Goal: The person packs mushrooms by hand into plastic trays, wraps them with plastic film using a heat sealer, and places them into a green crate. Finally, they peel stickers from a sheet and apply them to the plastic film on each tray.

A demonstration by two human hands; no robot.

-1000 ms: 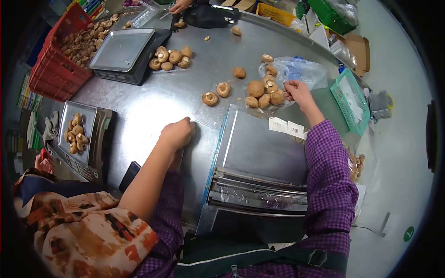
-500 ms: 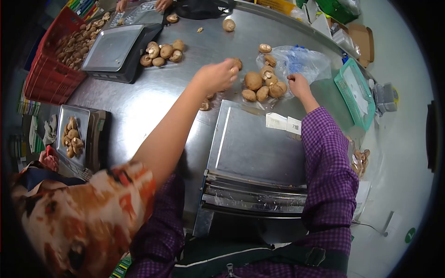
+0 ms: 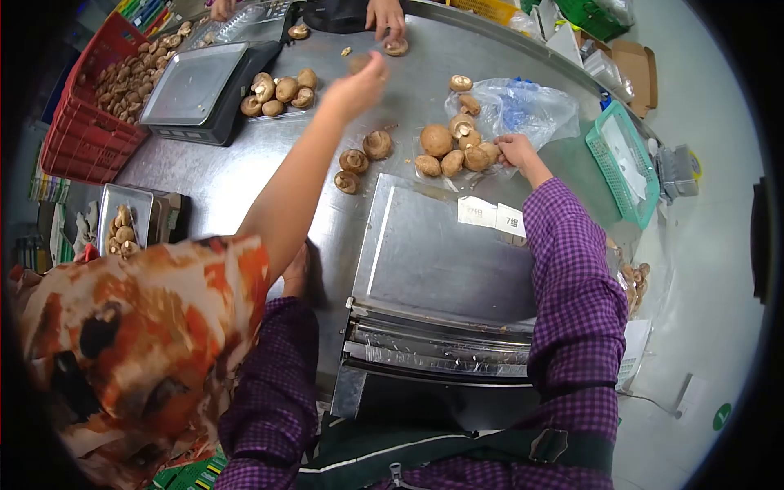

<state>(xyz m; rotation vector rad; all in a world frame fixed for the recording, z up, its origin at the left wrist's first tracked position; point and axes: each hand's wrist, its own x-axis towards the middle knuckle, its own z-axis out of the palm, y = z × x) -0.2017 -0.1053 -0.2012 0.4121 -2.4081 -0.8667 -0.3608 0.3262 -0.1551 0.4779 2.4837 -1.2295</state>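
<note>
My right hand (image 3: 520, 153) has its fingers closed at the right edge of a pile of brown shiitake mushrooms (image 3: 436, 140). It touches the outermost mushroom; what it pinches, mushroom or clear film, I cannot make out. Behind the pile lies a crumpled clear plastic bag (image 3: 523, 106) with blue print. My left hand (image 3: 296, 271) shows only in part beneath a co-worker's bare arm, its fingers hidden. The co-worker's blurred hand (image 3: 356, 88) carries a mushroom (image 3: 359, 63). Several mushrooms (image 3: 353, 161) sit left of the metal sealing machine (image 3: 449, 261).
Another person's hand (image 3: 385, 18) touches a mushroom (image 3: 396, 47) across the table. At left stand a red crate (image 3: 82, 151) of mushrooms, a scale (image 3: 196, 86) and another scale (image 3: 163, 216) bearing mushrooms. A green basket (image 3: 604, 163) is at right. The co-worker's patterned sleeve (image 3: 147, 343) crosses my left side.
The co-worker's hand has moved away and left with a mushroom, uncovering others beside the machine. My right hand has come in against the pile. The far person's hand has reached a mushroom.
</note>
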